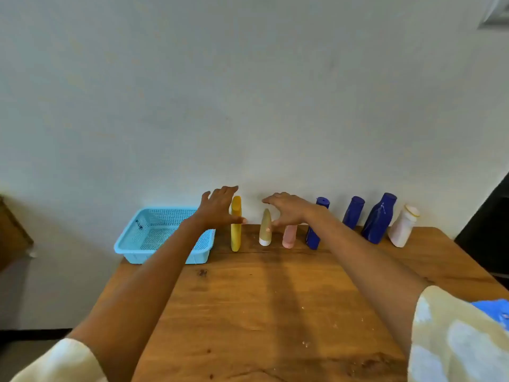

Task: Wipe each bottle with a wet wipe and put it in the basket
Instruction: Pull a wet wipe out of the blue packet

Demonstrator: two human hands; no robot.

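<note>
Both hands reach out spread and holding nothing at mid-frame: the left hand (219, 208) has its thumb against the yellow bottle (236, 224), and the right hand (286, 209) arches over the cream bottle (265, 228) and the pink bottle (289, 236). No wet wipe shows anywhere, so I'd say wiping hasn't begun. All seven bottles stand along the table's (275, 299) far edge, and the blue basket (137, 252) at left-centre holds none.

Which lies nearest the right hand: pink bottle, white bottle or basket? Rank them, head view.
1. Pink bottle: just under the right hand.
2. Basket: far left, at the table's left edge.
3. White bottle: far right end of the row.
</note>
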